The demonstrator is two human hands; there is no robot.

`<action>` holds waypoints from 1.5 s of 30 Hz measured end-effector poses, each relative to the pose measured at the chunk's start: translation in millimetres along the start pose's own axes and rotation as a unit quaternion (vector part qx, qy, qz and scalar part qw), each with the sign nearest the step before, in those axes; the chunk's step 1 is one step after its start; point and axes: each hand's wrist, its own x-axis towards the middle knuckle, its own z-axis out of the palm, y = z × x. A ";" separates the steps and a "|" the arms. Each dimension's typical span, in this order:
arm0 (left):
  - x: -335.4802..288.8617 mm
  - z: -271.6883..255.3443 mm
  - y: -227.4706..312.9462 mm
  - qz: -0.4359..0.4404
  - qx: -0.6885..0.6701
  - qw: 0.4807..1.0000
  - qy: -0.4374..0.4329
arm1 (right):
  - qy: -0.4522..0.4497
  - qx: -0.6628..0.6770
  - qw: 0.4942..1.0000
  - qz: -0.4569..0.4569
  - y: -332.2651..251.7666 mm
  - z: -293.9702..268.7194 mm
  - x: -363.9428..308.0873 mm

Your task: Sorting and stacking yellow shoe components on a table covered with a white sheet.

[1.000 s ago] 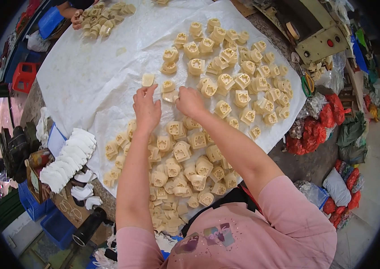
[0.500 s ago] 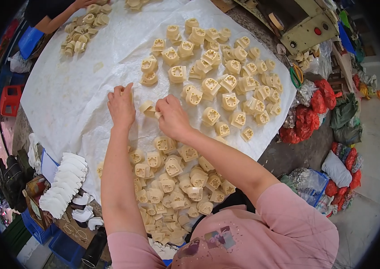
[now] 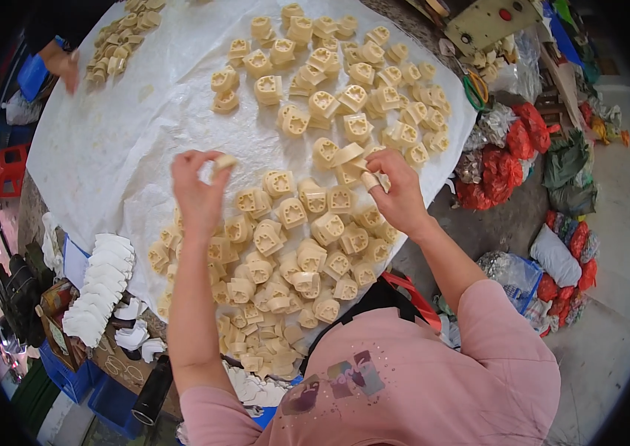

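Cream moulded plastic parts with cut-out flat faces and curved walls cover much of a white sheet. My left hand, raised left of the near pile, is closed with a small cream plastic piece pinched at its fingertips. Off to the right, my right hand grips the edge of a cream plastic part between thumb and fingers. A pale band wraps one of its digits. Close to my body lies a heap of the same parts; another group spreads farther back.
At the far left, another person's hand is near a third pile. Scissors lie by the right edge. Red bags and a grey machine panel stand beyond it. White curved pieces are stacked at left.
My hands have moved apart: the right went rightward to a part by the far group, while the left now shows a small piece at its fingertips. The other person's hand has left the far pile.
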 end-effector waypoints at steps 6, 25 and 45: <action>-32.1 44.5 27.7 0.205 0.103 0.973 -0.003 | 0.011 0.006 0.999 0.031 -2.2 -10.0 -30.1; -65.3 24.9 122.7 0.141 -0.039 0.975 -0.169 | -0.015 -0.028 0.994 -0.106 -11.6 -28.9 -60.6; -163.4 58.6 130.5 0.180 0.093 0.972 -0.118 | -0.044 -0.232 0.954 -0.184 35.7 -22.8 -85.4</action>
